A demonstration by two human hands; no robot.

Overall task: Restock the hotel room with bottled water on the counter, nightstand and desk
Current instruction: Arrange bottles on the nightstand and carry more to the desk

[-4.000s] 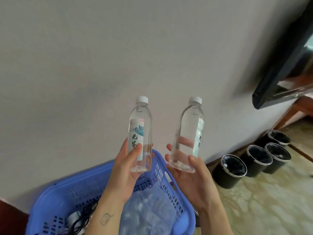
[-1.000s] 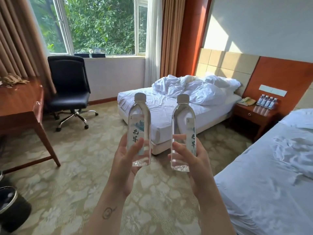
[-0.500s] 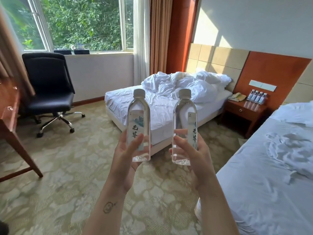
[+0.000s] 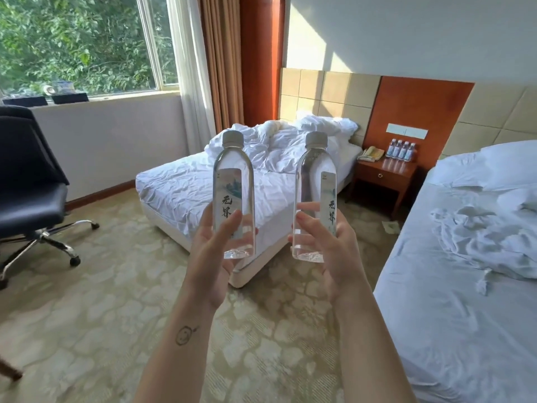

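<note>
I hold two clear water bottles upright in front of me at chest height. My left hand grips the lower part of the left bottle, whose white label faces me. My right hand grips the right bottle near its base. Both have grey caps. Ahead on the right stands the wooden nightstand between the two beds. On it are several small water bottles in a row and a telephone.
An unmade far bed with rumpled white linen lies ahead. A near bed fills the right side. A black office chair stands at the left by the window. Patterned carpet runs between the beds toward the nightstand.
The view has swung from a wall and blue basket round to the room, then further right and closer to the beds. The desk has left the view. Both bottles stay held in my hands.
</note>
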